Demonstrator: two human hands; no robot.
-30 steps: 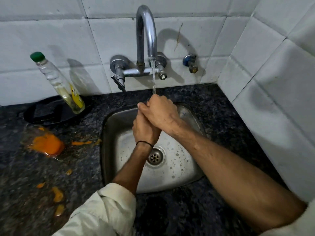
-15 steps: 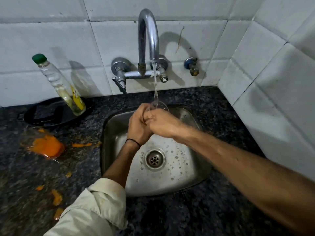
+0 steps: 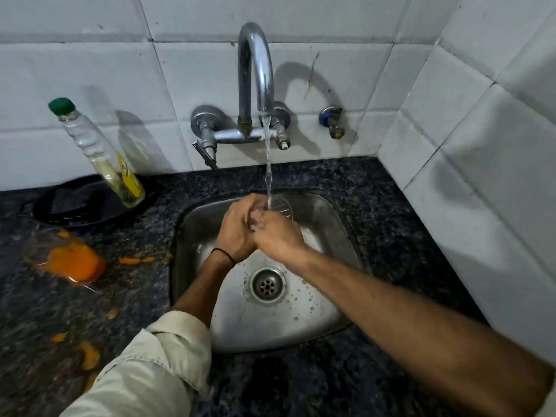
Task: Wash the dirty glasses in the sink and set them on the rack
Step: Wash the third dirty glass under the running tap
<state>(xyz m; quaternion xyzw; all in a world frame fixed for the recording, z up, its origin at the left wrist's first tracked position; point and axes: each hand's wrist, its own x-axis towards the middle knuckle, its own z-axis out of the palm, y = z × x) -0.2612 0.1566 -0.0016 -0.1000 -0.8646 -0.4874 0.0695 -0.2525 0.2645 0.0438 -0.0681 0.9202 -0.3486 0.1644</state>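
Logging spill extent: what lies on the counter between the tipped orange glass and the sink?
Head view: an orange smear on dark counter, between tipped glass and sink.

Taken up at the back of the sink (image 3: 334, 224) by the left hand (image 3: 237, 233) and right hand (image 3: 278, 237), clasped together round a glass (image 3: 282, 204) under the tap (image 3: 255, 70) and its stream (image 3: 268, 164). Open over the drain (image 3: 267, 284) and along the sink's front wall. Hemmed in on the right by the tiled wall (image 3: 481, 182), with only a strip of counter (image 3: 382, 212) between. Cluttered on the left: bottle (image 3: 99, 152), black tray (image 3: 75, 206), tipped glass (image 3: 66, 260), orange spills (image 3: 135, 260).
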